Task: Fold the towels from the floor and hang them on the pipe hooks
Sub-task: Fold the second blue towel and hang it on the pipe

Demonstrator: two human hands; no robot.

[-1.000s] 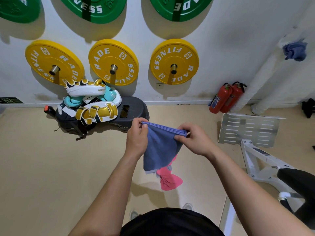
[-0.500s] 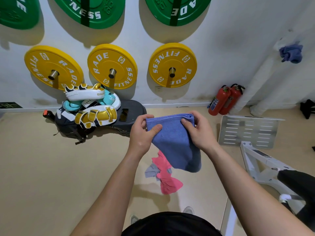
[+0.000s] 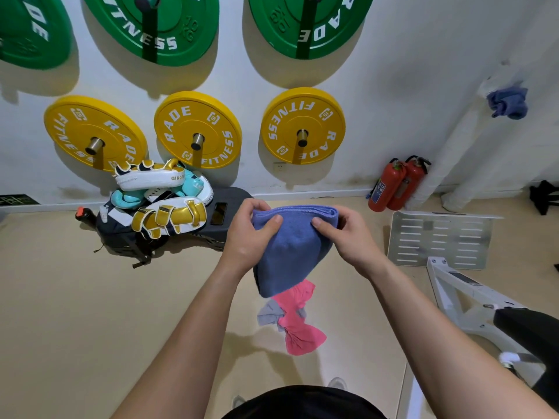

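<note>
A folded blue towel (image 3: pixel 292 252) hangs in front of me at waist height. My left hand (image 3: pixel 252 234) pinches its top left corner and my right hand (image 3: pixel 348 234) pinches its top right corner, thumbs on the near side. Below it, on the tan floor, a pink towel (image 3: pixel 298 331) lies crumpled over a grey towel (image 3: pixel 267 316). Another blue towel (image 3: pixel 508 102) hangs high on the white wrapped pipe (image 3: pixel 453 152) at the right.
Two red fire extinguishers (image 3: pixel 393 186) stand at the pipe's foot. A perforated metal plate (image 3: pixel 440 240) and a white machine frame (image 3: pixel 462 294) lie at the right. Boxing pads (image 3: pixel 160 204) sit heaped on a dark bench against the wall, under yellow weight plates (image 3: pixel 302 128).
The towel went from a stretched top edge to a folded, doubled bundle. Both hands have drawn closer together and regripped its top corners. The view has tilted up slightly.
</note>
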